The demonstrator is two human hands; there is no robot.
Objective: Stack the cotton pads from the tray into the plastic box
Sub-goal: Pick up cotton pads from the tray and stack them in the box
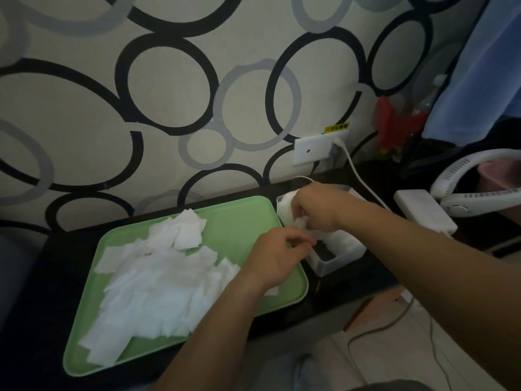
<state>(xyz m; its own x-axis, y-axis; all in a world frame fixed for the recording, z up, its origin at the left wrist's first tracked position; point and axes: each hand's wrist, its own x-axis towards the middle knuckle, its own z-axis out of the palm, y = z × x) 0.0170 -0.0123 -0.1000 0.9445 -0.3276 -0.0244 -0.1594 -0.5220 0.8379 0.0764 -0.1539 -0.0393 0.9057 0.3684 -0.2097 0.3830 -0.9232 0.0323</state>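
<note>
At 3 o'clock of the tray [234, 218], pads [158, 280] are being loaded into the box [335, 262]; the task is judged well short of half done.

One pad [300, 222] is pinched in the curled fingers of the right hand [315, 207], held over the box's far end. The left hand [277, 256] is curled at the box's 9 o'clock rim; whether anything is gripped cannot be told. Some pads are seen already in the box, at 12 o'clock and mid-length, with a dark gap unfilled toward 6 o'clock. A large loose heap is left on the tray, spread from 12 to 7 o'clock; most of the work is judged outstanding.
</note>
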